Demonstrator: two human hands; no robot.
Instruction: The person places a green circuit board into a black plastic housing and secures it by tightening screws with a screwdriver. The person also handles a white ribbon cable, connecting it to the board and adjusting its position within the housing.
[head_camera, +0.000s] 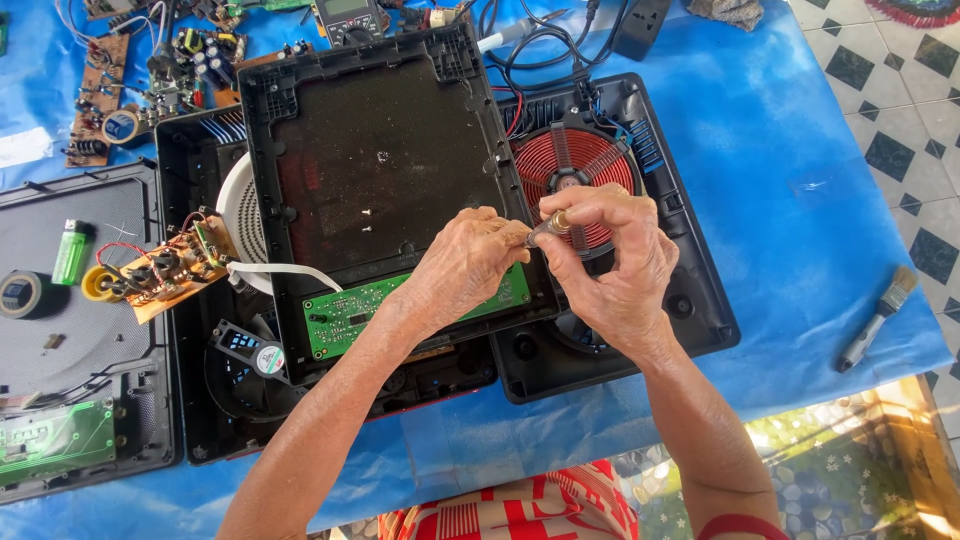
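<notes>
Your left hand (468, 262) and right hand (610, 262) meet over the opened black cooker shell (380, 150) near the middle of the table (800, 200), both pinching a small brass-tipped tool (550, 227) between fingertips. Its lower end is hidden; the green circuit board (345, 315) lies partly beneath your left wrist.

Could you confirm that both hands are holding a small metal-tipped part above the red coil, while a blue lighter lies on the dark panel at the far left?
Not quite: the lighter is green, not blue, as the head view shows. The rest holds: the left hand and right hand hold a small metal-tipped part above the red coil, and the lighter lies on the dark panel at the far left.
</notes>
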